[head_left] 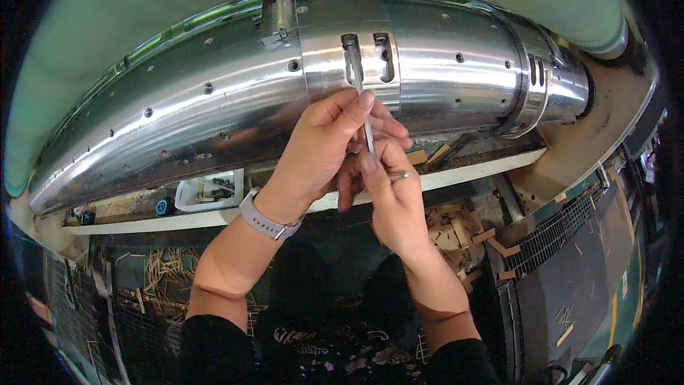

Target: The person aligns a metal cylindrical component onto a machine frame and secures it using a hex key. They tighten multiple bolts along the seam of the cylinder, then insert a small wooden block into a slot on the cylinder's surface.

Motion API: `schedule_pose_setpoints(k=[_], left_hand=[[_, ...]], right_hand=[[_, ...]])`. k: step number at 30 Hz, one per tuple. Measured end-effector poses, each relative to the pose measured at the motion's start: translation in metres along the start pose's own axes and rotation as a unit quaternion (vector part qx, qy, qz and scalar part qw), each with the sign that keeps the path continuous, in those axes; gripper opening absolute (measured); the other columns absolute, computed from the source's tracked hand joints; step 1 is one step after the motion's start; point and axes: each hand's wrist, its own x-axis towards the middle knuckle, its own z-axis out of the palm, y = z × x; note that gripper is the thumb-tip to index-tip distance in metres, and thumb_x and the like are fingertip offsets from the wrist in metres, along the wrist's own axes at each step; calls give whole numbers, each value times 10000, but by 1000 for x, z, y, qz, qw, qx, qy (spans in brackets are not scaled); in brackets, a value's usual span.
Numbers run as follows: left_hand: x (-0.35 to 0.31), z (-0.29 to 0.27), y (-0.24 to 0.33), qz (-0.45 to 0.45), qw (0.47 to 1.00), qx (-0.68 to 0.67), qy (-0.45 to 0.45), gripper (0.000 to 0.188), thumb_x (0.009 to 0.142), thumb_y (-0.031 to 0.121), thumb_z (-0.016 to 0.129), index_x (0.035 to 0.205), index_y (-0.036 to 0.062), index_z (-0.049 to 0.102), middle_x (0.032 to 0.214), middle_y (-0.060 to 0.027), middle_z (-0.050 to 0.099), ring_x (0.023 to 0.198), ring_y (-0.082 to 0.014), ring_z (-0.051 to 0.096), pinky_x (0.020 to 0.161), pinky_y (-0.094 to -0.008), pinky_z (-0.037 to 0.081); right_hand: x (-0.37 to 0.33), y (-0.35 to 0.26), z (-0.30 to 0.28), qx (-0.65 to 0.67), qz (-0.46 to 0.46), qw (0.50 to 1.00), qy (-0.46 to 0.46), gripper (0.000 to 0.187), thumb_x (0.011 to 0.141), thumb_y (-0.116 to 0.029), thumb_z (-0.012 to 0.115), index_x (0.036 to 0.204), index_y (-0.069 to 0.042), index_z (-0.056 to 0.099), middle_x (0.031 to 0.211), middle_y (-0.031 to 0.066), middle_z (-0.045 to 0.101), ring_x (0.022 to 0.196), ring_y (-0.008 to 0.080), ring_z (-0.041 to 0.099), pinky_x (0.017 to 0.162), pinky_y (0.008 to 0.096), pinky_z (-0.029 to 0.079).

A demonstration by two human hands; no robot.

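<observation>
A slim metal hex key is held in both hands below a large shiny metal cylinder. Its far end reaches into the left one of two slots in a steel collar around the cylinder. My left hand pinches the shaft near the collar between thumb and fingers. Closer to me, my right hand grips the lower part of the key, and a short metal end sticks out past its thumb. The bend itself is hidden by the fingers. Beside the key, the right slot shows a bolt head.
Under the cylinder runs a pale beam. A white tray with small metal parts stands at the left, next to a blue round object. Cardboard scraps are heaped below right. Green rollers curve along the back.
</observation>
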Motion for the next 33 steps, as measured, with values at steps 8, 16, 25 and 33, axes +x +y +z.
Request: schedule_pose_setpoints(k=[8, 16, 25, 33], left_hand=[[-10, -25, -19, 74, 975, 207, 45, 195, 896, 213, 591, 838, 26, 598, 748, -23, 616, 650, -90, 573, 576, -228, 473], [-6, -14, -20, 33, 972, 230, 27, 182, 912, 176, 567, 950, 3, 610, 747, -5, 624, 642, -39, 536, 563, -187, 429], [-11, -18, 13, -139, 973, 179, -40, 194, 960, 89, 399, 1031, -52, 512, 1178, -259, 543, 1131, -327, 522, 958, -395, 422], [4, -7, 18, -150, 986, 53, 55, 165, 887, 34, 518, 1025, -48, 555, 1217, -230, 529, 1145, -317, 520, 965, -379, 424]], right_hand=[[4, -8, 6, -479, -41, 877, 16, 256, 833, 2, 541, 1028, -7, 375, 701, 236, 563, 640, 427, 568, 522, 450, 441], [2, -5, -60, -32, 29, 989, -140, 330, 875, -31, 561, 1191, 23, 483, 878, 121, 632, 919, 165, 597, 810, 296, 455], [19, -10, -45, 123, 163, 973, -109, 138, 894, -103, 585, 958, 12, 624, 724, 51, 590, 700, 73, 486, 636, 256, 419], [29, -24, -24, 135, 212, 967, 30, 186, 772, -60, 679, 716, 4, 514, 683, 81, 535, 676, 118, 475, 614, 289, 405]])
